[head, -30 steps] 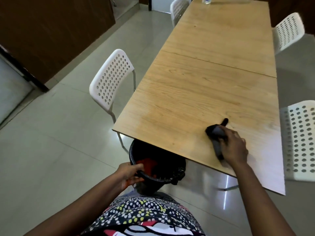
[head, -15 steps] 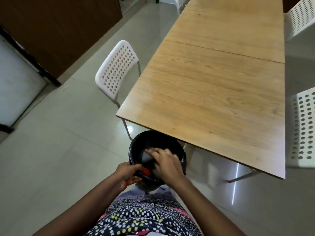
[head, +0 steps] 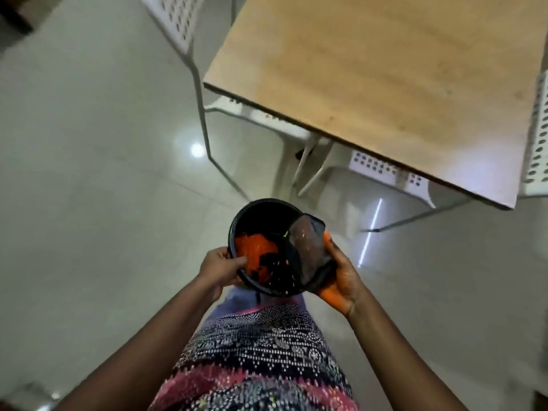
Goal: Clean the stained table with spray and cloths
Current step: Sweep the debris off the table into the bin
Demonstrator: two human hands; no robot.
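I hold a black bucket (head: 261,202) in front of my body, away from the wooden table (head: 385,69). My left hand (head: 221,266) grips its left rim, thumb inside. My right hand (head: 341,274), smeared orange, grips the right side and a dark, speckled flap of liner or cloth (head: 307,247) that lies over the rim. Orange material (head: 255,247) and a dark mass (head: 278,272) lie inside the bucket. No spray bottle is in view. The tabletop's near corner is bare.
A white perforated chair (head: 178,16) stands left of the table, another (head: 538,129) at the right edge, and a third (head: 382,170) is tucked under the table. Glossy tiled floor (head: 89,173) spreads to the left and behind the bucket.
My right hand left the tabletop with the dark cloth and went to the bucket. The bucket has come out from the table's edge and both hands hold it; my view has tilted down.
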